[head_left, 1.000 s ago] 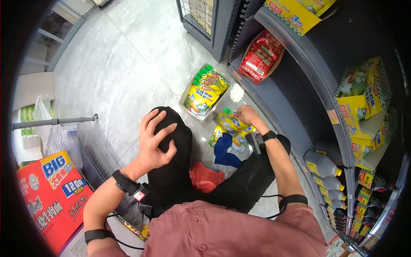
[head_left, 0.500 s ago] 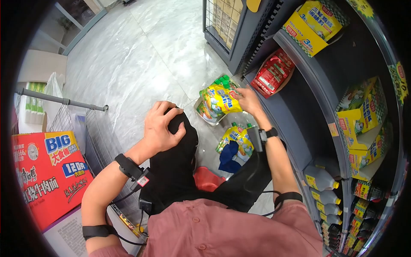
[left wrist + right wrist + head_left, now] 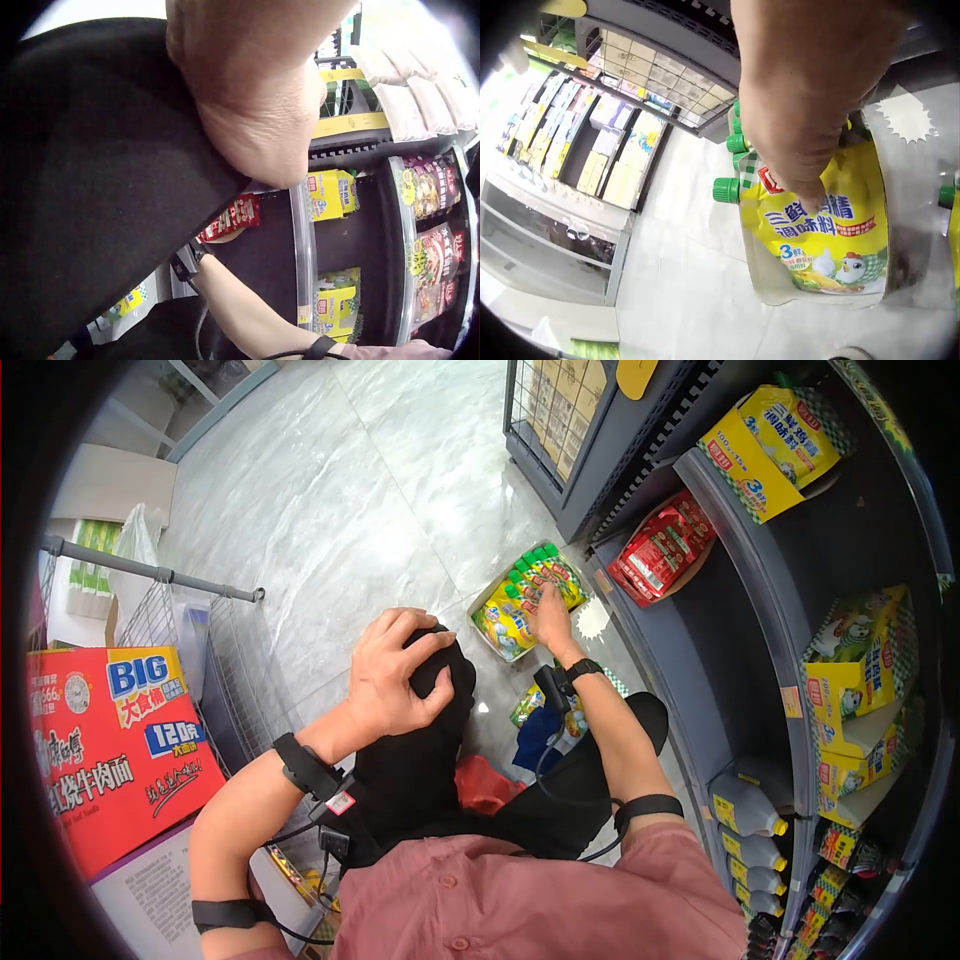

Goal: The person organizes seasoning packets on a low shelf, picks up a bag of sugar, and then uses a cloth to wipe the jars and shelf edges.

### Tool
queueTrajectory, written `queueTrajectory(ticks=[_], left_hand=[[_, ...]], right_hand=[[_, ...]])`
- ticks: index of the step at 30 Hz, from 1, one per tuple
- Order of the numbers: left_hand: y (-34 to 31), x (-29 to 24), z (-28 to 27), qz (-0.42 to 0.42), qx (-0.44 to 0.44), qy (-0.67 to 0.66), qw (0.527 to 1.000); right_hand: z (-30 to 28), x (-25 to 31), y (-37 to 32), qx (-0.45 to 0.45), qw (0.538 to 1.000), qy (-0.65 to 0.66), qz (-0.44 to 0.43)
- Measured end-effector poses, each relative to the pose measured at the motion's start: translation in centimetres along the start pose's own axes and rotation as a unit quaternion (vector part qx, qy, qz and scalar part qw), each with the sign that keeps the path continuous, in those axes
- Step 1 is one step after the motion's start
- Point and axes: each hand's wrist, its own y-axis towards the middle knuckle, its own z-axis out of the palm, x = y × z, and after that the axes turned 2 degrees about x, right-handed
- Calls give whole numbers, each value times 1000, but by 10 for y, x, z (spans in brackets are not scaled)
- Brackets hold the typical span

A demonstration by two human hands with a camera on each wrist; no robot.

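**Head view: right hand on the boxed pouches, loose ones left on the floor**

Head view shows a crouching person's right hand (image 3: 548,610) reaching forward to an open cardboard tray (image 3: 482,598) on the grey marble floor (image 3: 330,510), just in front of the dark grey bottom shelf (image 3: 690,650). The fingers lie stretched over the yellow stand-up pouches with green caps (image 3: 510,615) packed in a row in that tray. The right wrist view shows a fingertip touching the front pouch (image 3: 832,240) below its cap, and no grip shows. The left hand (image 3: 395,675) is well apart from the right, its fingers bent round the black-trousered knee (image 3: 410,760).

The tray looks nearly full, so the packing seems mostly done. A few loose yellow pouches (image 3: 525,705) lie on the floor between the tray and the person's legs, beside a blue cloth (image 3: 540,725).

Room is tight on the right, where the shelf edge runs just beside the tray and the right forearm. A tray of red packets (image 3: 665,545) sits on that shelf, near the hand. A wire trolley (image 3: 230,680) with a red carton (image 3: 100,740) closes off the left. Open floor lies ahead and to the left of the tray.
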Motion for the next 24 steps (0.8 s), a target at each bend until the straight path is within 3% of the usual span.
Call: queueTrajectory(ticks=[2,3,5,9,11,12,14,18,20,22,23,24], left_hand=[[1,-2,0,4,3,-1,1000],[1,-3,0,9,5,-2,1000],[1,-4,1,10,5,-1,1000],[1,-6,3,0,-10,-2,1000],[0,-6,2,-1,-8,-1,1000],[1,-5,1,2,-9,-1,1000],[1,-3,1,-1,-10,-4,1000],[1,-2,3,4,-2,-4,1000],[1,-2,3,2,7,-10,1000],[1,0,4,1,3,-14,1000],[2,2,6,6,2,-11,1000],[3,1,7,7,3,-11,1000]], right_hand=[[7,-3,10,128,972,90,177],[6,-4,12,128,972,91,175],[1,-9,18,260,960,18,99],[2,-5,17,229,965,34,126],[11,-4,12,175,984,6,43],[14,0,9,175,984,7,42],[20,9,-1,56,997,-18,-42],[38,-1,-4,72,996,-39,-32],[17,-1,-3,84,996,-3,-41],[-15,0,-1,25,995,99,4],[-36,-3,-3,33,995,95,13],[-60,-10,-2,80,988,95,91]])
